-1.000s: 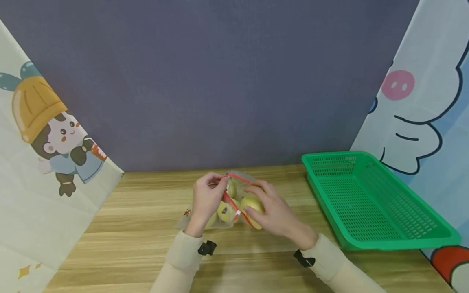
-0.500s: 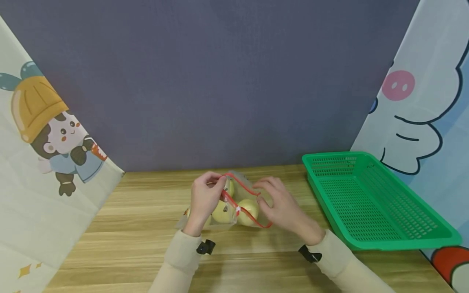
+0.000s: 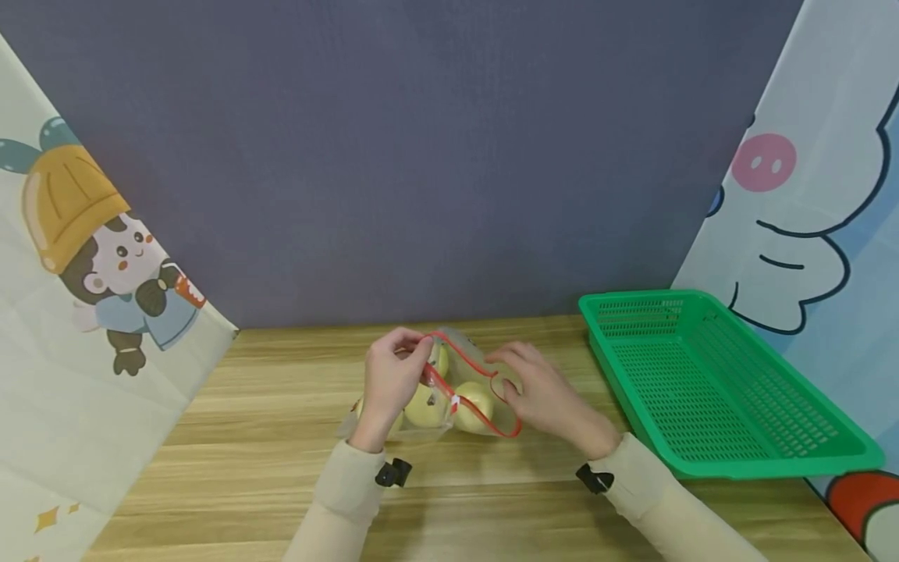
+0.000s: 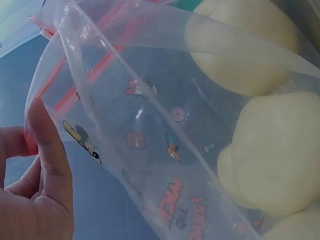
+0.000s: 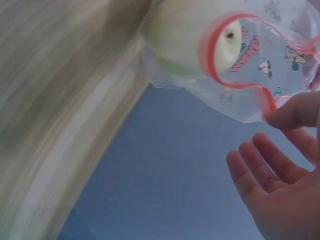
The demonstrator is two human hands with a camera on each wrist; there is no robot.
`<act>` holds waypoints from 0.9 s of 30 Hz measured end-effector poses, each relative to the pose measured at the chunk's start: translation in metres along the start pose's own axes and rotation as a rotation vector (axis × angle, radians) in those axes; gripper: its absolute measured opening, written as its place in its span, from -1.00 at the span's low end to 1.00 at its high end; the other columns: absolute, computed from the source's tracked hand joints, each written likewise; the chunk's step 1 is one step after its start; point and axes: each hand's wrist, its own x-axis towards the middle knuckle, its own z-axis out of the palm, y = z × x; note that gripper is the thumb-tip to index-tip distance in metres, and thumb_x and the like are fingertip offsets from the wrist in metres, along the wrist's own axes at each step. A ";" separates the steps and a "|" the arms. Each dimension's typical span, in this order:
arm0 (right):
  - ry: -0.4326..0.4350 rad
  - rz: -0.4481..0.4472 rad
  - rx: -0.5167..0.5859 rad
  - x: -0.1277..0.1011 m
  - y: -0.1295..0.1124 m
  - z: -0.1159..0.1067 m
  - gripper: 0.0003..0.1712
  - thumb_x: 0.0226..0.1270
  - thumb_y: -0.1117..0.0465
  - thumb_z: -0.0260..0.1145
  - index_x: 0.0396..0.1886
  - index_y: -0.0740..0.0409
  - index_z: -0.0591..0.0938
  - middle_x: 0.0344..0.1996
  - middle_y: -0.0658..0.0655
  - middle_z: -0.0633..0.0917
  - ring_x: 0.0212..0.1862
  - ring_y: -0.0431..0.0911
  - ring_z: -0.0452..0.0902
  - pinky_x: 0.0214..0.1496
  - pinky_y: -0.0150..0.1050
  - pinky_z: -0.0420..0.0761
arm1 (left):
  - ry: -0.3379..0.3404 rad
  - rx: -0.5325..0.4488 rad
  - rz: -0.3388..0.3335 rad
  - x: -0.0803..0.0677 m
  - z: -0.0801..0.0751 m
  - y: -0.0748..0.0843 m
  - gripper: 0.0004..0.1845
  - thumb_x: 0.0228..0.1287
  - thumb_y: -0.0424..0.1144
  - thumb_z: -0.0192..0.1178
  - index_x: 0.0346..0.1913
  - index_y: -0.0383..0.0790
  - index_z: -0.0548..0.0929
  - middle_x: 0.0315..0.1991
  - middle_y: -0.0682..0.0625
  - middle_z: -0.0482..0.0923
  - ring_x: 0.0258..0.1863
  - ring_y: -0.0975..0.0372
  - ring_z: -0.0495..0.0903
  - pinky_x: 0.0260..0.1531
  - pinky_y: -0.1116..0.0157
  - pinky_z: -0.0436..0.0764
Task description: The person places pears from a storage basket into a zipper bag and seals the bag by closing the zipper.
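Note:
A clear zip bag [image 4: 150, 120] with red edging and cartoon prints lies on the table, its mouth spread towards the right. Inside are several pale yellow round fruits, one fruit [image 3: 472, 410] just within the mouth. My left hand [image 3: 395, 375] pinches one end of the red edging between thumb and forefinger. At the other side, my right hand [image 3: 551, 398] pinches the red rim [image 5: 265, 102] with thumb and forefinger, its other fingers loosely bent, as the right wrist view shows. A small white and red slider [image 3: 455, 403] sits on the near edging.
On the right stands a green slotted basket [image 3: 649, 437] with no contents showing. The wooden table [image 3: 281, 468] meets a dark grey backdrop [image 3: 449, 172] behind the bag. Printed cartoon sheets hang at both sides.
My right hand has moved right, from over the fruit to the bag's far rim, and the mouth has widened. The left hand keeps its grip, shifting slightly left. The fruits have shifted slightly left.

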 end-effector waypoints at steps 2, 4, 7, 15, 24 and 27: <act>0.006 -0.011 -0.015 0.000 0.001 0.002 -0.52 0.22 0.45 0.39 0.15 0.13 0.66 0.11 0.07 0.62 0.20 0.03 0.52 0.20 0.04 0.64 | 0.000 0.006 0.000 0.000 0.000 0.000 -0.89 0.35 -0.36 0.31 -0.23 -0.40 0.72 -0.38 -0.25 0.67 -0.72 0.25 0.59 -0.67 0.23 0.73; 0.017 -0.030 -0.031 -0.001 0.002 0.004 -0.55 0.21 0.43 0.43 0.12 0.16 0.68 0.08 0.08 0.63 0.17 0.04 0.55 0.18 0.03 0.66 | 0.003 0.014 0.002 -0.001 0.000 0.000 -0.89 0.35 -0.36 0.31 -0.23 -0.40 0.72 -0.38 -0.24 0.68 -0.72 0.24 0.59 -0.67 0.22 0.73; 0.037 -0.060 -0.052 -0.001 0.003 0.007 -0.61 0.22 0.40 0.47 0.06 0.18 0.70 0.04 0.08 0.66 0.13 0.02 0.58 0.14 -0.02 0.68 | 0.004 0.021 0.007 -0.001 0.000 0.000 -0.90 0.35 -0.36 0.31 -0.23 -0.39 0.72 -0.39 -0.23 0.68 -0.72 0.24 0.59 -0.68 0.22 0.73; 0.109 -0.224 -0.153 0.001 0.009 0.018 -0.79 0.17 0.37 0.55 -0.18 0.18 0.76 -0.14 0.05 0.72 -0.06 -0.06 0.64 -0.06 -0.18 0.74 | -0.009 0.030 0.002 -0.003 0.000 0.000 -0.91 0.37 -0.35 0.29 -0.24 -0.34 0.72 -0.41 -0.18 0.66 -0.72 0.21 0.58 -0.66 0.07 0.74; 0.202 -0.253 -0.116 0.002 0.013 0.021 -0.81 0.12 0.48 0.51 -0.31 0.19 0.73 -0.30 0.06 0.74 -0.21 -0.06 0.68 -0.21 -0.19 0.76 | -0.036 0.031 -0.011 -0.006 0.000 0.000 -0.92 0.38 -0.34 0.30 -0.22 -0.31 0.73 -0.39 -0.16 0.66 -0.70 0.19 0.60 -0.67 0.14 0.73; 0.214 -0.210 -0.100 0.005 0.012 0.019 -0.83 0.15 0.49 0.49 -0.32 0.21 0.72 -0.34 0.07 0.74 -0.27 -0.06 0.69 -0.27 -0.21 0.76 | -0.055 0.025 0.000 -0.006 0.000 0.000 -0.91 0.37 -0.33 0.32 -0.21 -0.31 0.73 -0.37 -0.16 0.67 -0.69 0.19 0.60 -0.66 0.15 0.73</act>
